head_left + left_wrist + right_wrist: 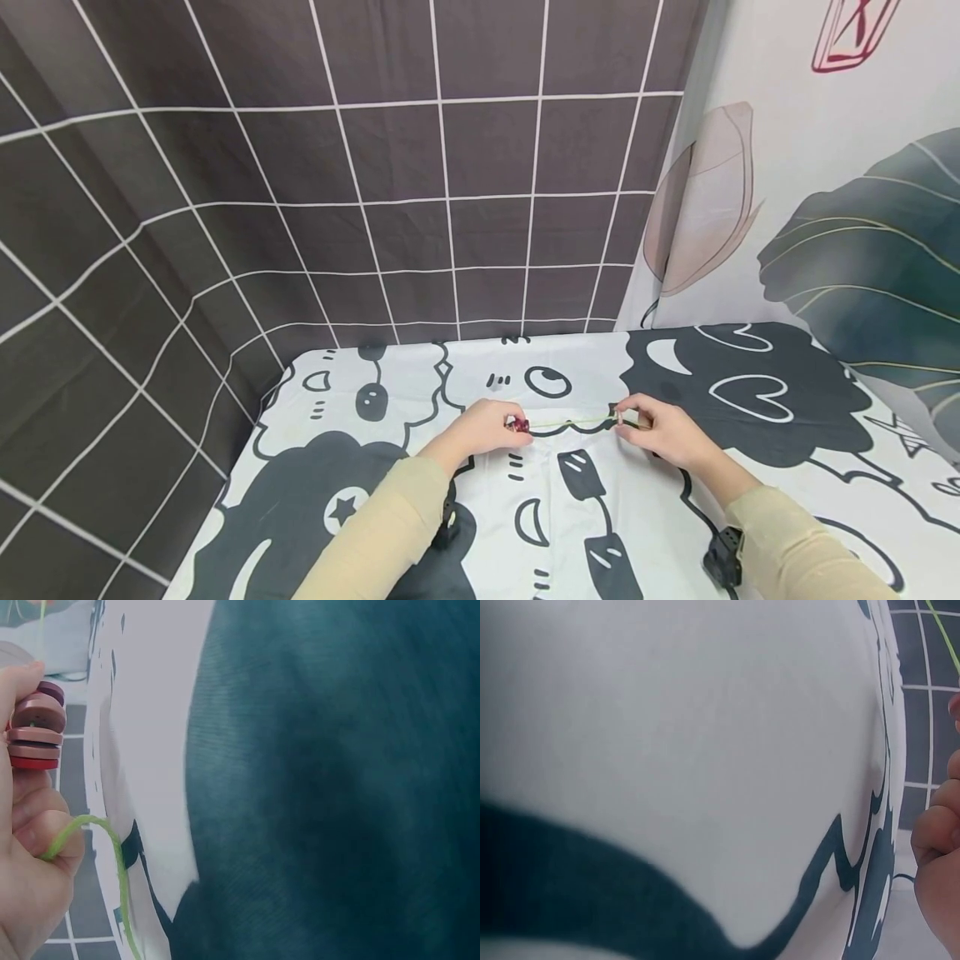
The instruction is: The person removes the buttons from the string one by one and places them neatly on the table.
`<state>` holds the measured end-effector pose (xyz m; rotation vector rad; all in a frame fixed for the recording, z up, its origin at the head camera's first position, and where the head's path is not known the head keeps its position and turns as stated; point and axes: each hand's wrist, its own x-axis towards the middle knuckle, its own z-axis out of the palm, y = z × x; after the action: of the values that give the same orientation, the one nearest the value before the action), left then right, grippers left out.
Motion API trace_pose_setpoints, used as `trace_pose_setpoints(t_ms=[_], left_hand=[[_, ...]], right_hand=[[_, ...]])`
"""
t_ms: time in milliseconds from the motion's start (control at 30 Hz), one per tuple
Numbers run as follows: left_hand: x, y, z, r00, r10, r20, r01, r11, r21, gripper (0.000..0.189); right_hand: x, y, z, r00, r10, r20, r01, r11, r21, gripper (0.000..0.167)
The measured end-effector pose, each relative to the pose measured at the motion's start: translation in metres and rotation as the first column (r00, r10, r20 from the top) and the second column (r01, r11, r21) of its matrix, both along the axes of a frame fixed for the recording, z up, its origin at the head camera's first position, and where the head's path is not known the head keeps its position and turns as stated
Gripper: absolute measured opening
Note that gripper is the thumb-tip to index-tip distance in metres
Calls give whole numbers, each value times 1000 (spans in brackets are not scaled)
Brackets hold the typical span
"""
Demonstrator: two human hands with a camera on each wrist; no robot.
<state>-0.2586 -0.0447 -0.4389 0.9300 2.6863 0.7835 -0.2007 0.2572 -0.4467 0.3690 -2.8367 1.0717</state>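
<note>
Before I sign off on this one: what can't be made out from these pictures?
Number of discs: in the left wrist view, the left grip covers part of the stack; in the head view they are too small to count.
Loose end of the green string: cut off by the left wrist view's bottom edge.
Right grip: largely cut off by the right wrist view's right edge.

Left hand [30, 855] kinda hides part of the stacked discs [37, 739] in its fingers; right hand [939, 832] gets chopped off at the edge.
</note>
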Motion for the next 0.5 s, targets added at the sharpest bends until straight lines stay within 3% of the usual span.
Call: trace_pose_setpoints(t_ms=[500], left_hand=[[0,-3,-2,1000,2,-5,-2,1000,4,20]], right_hand=[[2,11,0,999,-38,-13,38,999,29,27]])
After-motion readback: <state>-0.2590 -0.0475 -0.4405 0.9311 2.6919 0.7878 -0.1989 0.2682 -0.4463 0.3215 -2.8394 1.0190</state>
